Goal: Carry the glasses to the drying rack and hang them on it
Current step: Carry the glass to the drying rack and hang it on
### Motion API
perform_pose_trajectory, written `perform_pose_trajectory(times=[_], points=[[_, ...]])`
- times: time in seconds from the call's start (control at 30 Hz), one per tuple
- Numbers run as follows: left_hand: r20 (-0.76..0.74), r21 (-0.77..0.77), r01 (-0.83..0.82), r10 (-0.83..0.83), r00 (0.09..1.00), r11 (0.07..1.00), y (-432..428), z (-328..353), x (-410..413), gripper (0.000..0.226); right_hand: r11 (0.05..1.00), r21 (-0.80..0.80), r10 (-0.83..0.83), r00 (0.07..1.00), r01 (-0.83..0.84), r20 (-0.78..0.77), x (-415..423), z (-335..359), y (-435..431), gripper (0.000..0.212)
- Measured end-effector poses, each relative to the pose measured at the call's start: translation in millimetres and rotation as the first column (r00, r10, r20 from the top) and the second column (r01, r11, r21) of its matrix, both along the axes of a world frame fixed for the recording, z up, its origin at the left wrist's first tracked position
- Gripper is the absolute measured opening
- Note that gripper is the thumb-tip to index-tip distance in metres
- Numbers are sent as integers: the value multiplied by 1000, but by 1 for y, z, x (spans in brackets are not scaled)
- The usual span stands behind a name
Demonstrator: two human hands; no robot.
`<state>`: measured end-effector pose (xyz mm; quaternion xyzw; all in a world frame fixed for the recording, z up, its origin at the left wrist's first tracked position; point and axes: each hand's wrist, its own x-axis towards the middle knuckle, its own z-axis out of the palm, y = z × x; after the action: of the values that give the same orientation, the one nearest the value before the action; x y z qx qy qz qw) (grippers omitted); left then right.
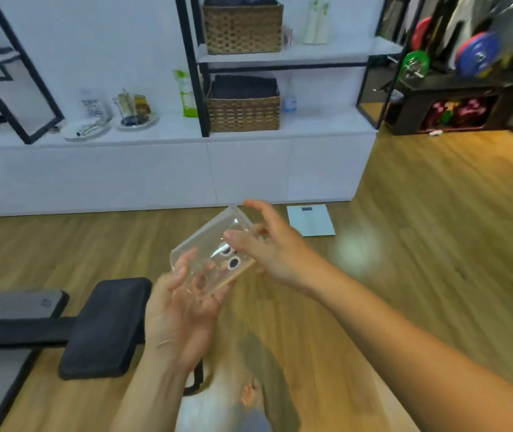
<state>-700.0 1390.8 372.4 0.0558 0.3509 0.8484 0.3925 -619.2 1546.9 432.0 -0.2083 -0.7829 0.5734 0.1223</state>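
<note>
A clear drinking glass (208, 244) with two dark round spots printed on its side lies tilted between my hands, above the wooden floor. My left hand (183, 304) cups it from below, fingers curled up around its lower end. My right hand (267, 244) touches its upper side with thumb and fingertips, the fingers spread. No drying rack is in view. The picture is blurred by motion.
A black padded bench (105, 328) stands at the lower left. A white low cabinet (161, 173) with a black-framed shelf, wicker baskets (242, 104) and plates runs along the wall. A bathroom scale (311, 219) lies on the floor. Weight plates (476, 54) stand at the right.
</note>
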Motion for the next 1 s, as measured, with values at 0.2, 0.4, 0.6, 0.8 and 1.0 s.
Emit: perform_pose_trajectory(times=[0.2, 0.4, 0.6, 0.8, 1.0], points=[[-190, -71, 168, -179, 965, 983, 144, 12, -95, 55, 977, 33, -209, 978, 209, 4, -73, 19, 120, 52], [-349, -243, 188, -266, 898, 952, 238, 24, -178, 55, 952, 62, -298, 953, 300, -47, -153, 31, 215, 58], [-372, -330, -8, -122, 920, 944, 300, -2, -289, 65, 972, 151, -176, 984, 180, -38, -282, 2, 293, 67], [-450, -455, -263, 35, 892, 851, 349, -12, -406, 70, 972, 213, 110, 994, -103, -20, -440, -15, 362, 80], [-609, -549, -569, 174, 774, 613, 360, 0, -509, 65, 872, 304, 404, 915, -384, -2, -596, -7, 376, 84]])
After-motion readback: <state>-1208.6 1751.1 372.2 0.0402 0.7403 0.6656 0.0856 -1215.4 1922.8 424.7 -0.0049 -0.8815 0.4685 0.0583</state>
